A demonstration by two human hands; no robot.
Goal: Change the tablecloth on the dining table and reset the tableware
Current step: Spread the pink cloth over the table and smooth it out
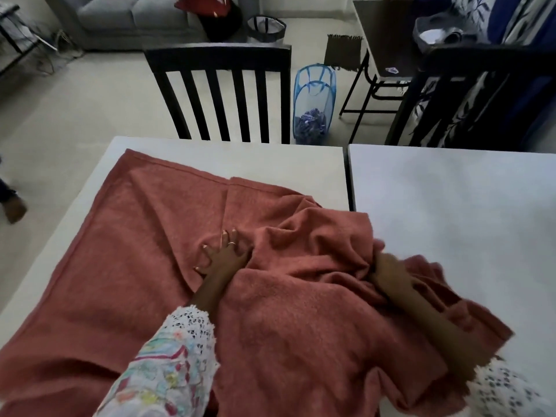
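Head view: terracotta tablecloth (144,251) lies on the white dining table (451,191), flat and spread over the left part and near edge, bunched in a heap centre-right. The table shows as two white tops with a dark seam (349,176) between; the right top is bare, and no tableware is visible anywhere on it.

Left hand (224,255) lies flat on the cloth with fingers splayed, pinning it just left of the heap; it holds nothing. Right hand (388,269) has fingers curled into the bunched fold at the heap's right edge and grips the cloth; its fingertips are hidden in the fabric.

Key relation: the slack cloth sits between the two hands, and the uncovered table lies right and far of the right hand. The cloth's spread part runs left to right across the near side. The right hand is nearer the bare side, so the likely pull is rightward and away, with the left hand as anchor.

Beyond the far edge stand a dark slatted chair (219,94) and a blue mesh hamper (313,106) on the floor.

Judged stage: laying the fresh cloth, roughly half spread.
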